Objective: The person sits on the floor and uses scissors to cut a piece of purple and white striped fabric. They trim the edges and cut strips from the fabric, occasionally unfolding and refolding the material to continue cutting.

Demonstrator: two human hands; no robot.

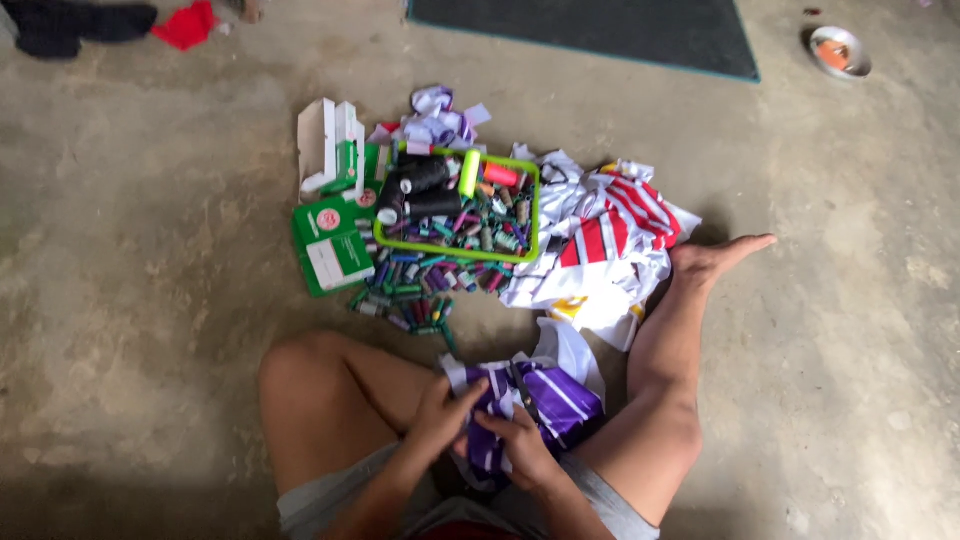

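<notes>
I sit on a concrete floor with my legs bent. Both hands grip a purple-and-white striped cloth [555, 395] bunched in my lap. My left hand [445, 412] pinches its left side and my right hand [520, 445] holds it from below, fingers curled into the fabric. Just beyond my knees stands a green-rimmed tray [535, 215] packed with thread spools, including large black ones and a lime one.
Several small spools [415, 290] lie spilled in front of the tray. Green-and-white boxes [335, 245] sit to its left. A red-and-white striped cloth pile [615, 240] lies right. A dark mat [600, 25] and a small bowl [840, 50] are farther off.
</notes>
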